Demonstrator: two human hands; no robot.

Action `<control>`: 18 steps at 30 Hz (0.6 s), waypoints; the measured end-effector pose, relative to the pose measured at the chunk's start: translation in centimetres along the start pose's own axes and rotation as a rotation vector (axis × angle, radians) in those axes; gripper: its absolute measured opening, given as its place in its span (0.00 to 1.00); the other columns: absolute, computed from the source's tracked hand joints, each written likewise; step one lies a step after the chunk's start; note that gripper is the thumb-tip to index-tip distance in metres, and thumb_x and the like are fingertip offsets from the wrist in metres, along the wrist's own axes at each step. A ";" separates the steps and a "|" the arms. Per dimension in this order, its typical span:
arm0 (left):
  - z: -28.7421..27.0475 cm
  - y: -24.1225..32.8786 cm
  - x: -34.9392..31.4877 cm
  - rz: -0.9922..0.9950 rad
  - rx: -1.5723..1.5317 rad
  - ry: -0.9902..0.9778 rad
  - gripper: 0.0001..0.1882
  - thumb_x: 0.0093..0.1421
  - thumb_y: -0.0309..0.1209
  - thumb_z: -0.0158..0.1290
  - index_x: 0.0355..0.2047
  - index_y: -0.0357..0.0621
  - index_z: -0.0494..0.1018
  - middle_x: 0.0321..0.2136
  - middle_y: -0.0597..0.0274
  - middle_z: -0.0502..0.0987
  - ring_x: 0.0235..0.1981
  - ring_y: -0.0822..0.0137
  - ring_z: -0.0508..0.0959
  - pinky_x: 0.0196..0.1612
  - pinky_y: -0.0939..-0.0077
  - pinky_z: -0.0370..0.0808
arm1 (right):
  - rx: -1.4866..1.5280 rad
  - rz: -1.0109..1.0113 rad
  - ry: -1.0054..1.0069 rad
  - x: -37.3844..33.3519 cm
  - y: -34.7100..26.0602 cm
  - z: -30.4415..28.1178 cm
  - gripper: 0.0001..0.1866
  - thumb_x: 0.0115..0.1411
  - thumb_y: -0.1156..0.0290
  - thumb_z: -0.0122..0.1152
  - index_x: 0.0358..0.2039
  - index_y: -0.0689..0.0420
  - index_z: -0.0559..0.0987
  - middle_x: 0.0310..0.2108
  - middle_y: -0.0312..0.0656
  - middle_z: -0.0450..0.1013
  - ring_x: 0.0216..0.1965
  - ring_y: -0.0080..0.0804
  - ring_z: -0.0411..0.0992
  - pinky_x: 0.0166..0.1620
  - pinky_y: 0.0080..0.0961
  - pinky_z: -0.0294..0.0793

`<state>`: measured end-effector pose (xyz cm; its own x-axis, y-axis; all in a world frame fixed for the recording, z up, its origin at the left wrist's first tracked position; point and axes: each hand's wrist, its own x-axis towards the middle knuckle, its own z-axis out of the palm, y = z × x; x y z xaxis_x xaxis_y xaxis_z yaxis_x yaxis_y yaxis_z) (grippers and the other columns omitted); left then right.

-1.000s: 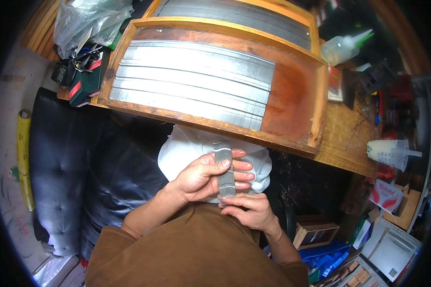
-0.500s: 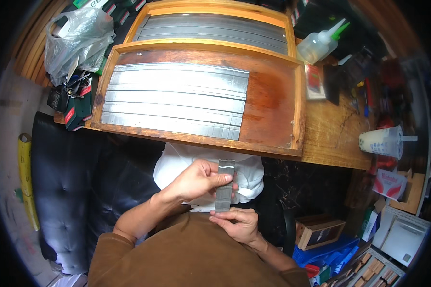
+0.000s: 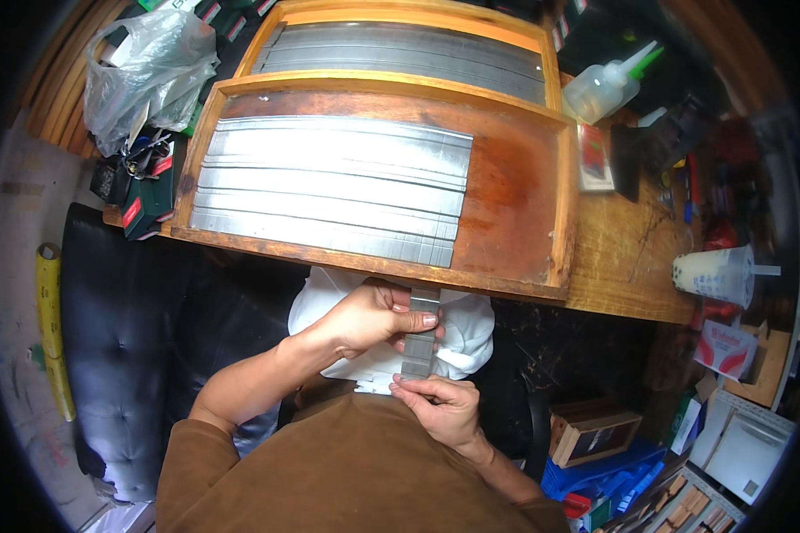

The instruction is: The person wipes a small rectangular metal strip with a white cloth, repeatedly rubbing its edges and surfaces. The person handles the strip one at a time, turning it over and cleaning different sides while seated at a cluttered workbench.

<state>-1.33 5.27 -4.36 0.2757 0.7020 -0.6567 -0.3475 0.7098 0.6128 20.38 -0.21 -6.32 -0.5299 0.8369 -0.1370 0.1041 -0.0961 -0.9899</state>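
Note:
A narrow grey stack of thin metal pieces [image 3: 418, 354] is held upright in front of my lap, just under the table's front edge. My left hand [image 3: 371, 320] is closed round its upper part, thumb across the face. My right hand [image 3: 446, 409] pinches the stack's bottom end between thumb and fingers. Beyond my hands, rows of shiny metal pieces [image 3: 329, 182] lie side by side in a shallow wooden tray [image 3: 567, 213]. They cover its left and middle; its brown base shows at the right. A white cloth [image 3: 471, 333] lies behind the stack.
A second wooden tray [image 3: 551, 75] with grey metal rows sits behind the first. To the right stand squeeze bottles [image 3: 596, 91] and a plastic drink cup [image 3: 716, 274] with a straw. A plastic bag [image 3: 151, 75] and dark boxes [image 3: 151, 206] are at the left, above a black padded seat [image 3: 120, 355].
The stack and my left hand have moved slightly up, toward the tray's front edge. My right hand has risen a little with the stack's bottom end. Both hands keep their hold.

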 end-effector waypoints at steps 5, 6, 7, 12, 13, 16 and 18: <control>-0.2 0.2 0.3 0.015 0.047 -0.007 0.14 0.66 0.35 0.65 0.46 0.39 0.81 0.35 0.59 0.88 0.36 0.70 0.87 0.28 0.84 0.76 | 0.093 0.023 -0.008 0.0 0.0 0.5 0.07 0.58 0.84 0.74 0.38 0.67 0.88 0.37 0.48 0.86 0.38 0.28 0.85 0.44 0.20 0.85; -0.2 0.2 0.2 0.025 0.052 -0.008 0.14 0.66 0.35 0.65 0.46 0.39 0.81 0.35 0.59 0.88 0.37 0.70 0.87 0.28 0.84 0.76 | 0.090 0.035 -0.011 0.1 -0.1 0.4 0.07 0.58 0.84 0.74 0.38 0.67 0.88 0.37 0.48 0.86 0.38 0.28 0.85 0.44 0.20 0.85; -0.2 0.2 0.2 0.017 0.044 -0.014 0.14 0.66 0.35 0.65 0.47 0.39 0.81 0.35 0.59 0.88 0.37 0.70 0.87 0.28 0.83 0.76 | 0.089 0.048 -0.014 0.0 -0.1 0.4 0.07 0.58 0.84 0.74 0.38 0.67 0.88 0.37 0.48 0.86 0.38 0.28 0.85 0.44 0.21 0.85; 0.0 0.0 -0.2 0.006 -0.028 -0.007 0.15 0.66 0.35 0.65 0.47 0.39 0.80 0.35 0.57 0.87 0.37 0.68 0.87 0.28 0.83 0.77 | 0.037 0.065 -0.013 0.0 -0.1 0.1 0.07 0.57 0.84 0.74 0.37 0.67 0.88 0.36 0.48 0.86 0.37 0.28 0.85 0.44 0.21 0.85; 0.0 0.1 -0.1 -0.008 -0.020 -0.008 0.15 0.66 0.35 0.66 0.47 0.39 0.80 0.35 0.57 0.87 0.37 0.68 0.88 0.29 0.82 0.77 | 0.019 0.065 -0.015 0.0 0.1 0.1 0.07 0.57 0.84 0.74 0.37 0.67 0.88 0.36 0.48 0.86 0.37 0.28 0.85 0.44 0.21 0.85; -0.2 0.2 0.2 -0.024 0.004 -0.022 0.14 0.65 0.35 0.66 0.45 0.38 0.81 0.35 0.56 0.87 0.37 0.66 0.88 0.30 0.81 0.78 | 0.023 0.019 -0.005 0.2 -0.1 0.2 0.06 0.58 0.83 0.75 0.36 0.68 0.88 0.35 0.47 0.86 0.35 0.27 0.85 0.43 0.21 0.85; -0.5 0.0 0.5 0.000 0.023 -0.050 0.14 0.65 0.35 0.66 0.44 0.38 0.81 0.35 0.56 0.87 0.36 0.66 0.88 0.30 0.81 0.78 | 0.059 0.176 -0.093 0.1 -0.5 -0.5 0.06 0.58 0.80 0.75 0.37 0.65 0.88 0.37 0.46 0.86 0.37 0.28 0.85 0.43 0.20 0.84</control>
<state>-1.63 5.58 -4.90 0.3202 0.7039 -0.6340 -0.3270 0.7102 0.6234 20.66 0.19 -5.85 -0.5838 0.7513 -0.3080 0.1538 -0.2701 -0.9505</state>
